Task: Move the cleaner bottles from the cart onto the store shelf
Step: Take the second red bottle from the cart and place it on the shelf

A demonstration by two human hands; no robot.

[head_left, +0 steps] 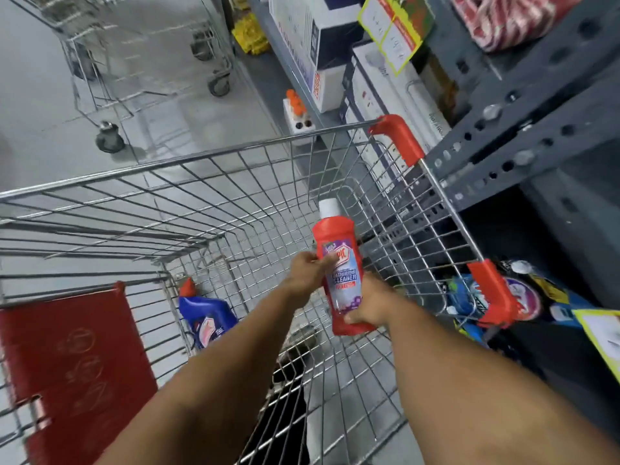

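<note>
A red bathroom cleaner bottle (335,245) with a white cap is held upright above the wire cart (214,182). My left hand (307,273) grips its left side at the label. My right hand (370,305) holds its lower right side and base. A blue cleaner bottle (206,317) with a red cap lies on the cart floor at the left. The grey metal store shelf (523,152) stands to the right of the cart. On a low shelf level sit several blue and purple cleaner packs (523,300).
The red child-seat flap (73,357) is at the cart's near left. A second wire cart (134,55) stands on the floor ahead. White boxes (385,82) fill the shelf's far part, with a yellow price tag (392,38) hanging out. A small box of orange-capped bottles (297,112) sits on the floor.
</note>
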